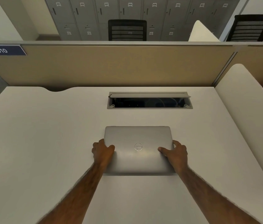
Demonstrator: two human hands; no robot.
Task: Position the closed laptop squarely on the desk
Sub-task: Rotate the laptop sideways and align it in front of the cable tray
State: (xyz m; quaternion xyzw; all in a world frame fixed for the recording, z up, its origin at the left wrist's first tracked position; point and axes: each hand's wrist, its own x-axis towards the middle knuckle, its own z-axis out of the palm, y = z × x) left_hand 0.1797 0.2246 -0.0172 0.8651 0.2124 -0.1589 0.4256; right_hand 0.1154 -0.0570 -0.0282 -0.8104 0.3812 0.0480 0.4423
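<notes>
Head view: the desk [46, 143] lies before me, and the closed laptop [138, 136] rests flat near its middle, just short of the open cable tray [150, 102]. My left hand [102, 151] and right hand [175, 152] clamp its side edges, thumbs on the lid. Its edges appear parallel to the desk's, so I judge only release remains.

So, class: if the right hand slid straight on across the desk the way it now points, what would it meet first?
The right hand, gripping the closed laptop, points toward the open cable tray recessed in the desk. Bare desktop lies between, so probably that tray first, though depth is uncertain.
</notes>
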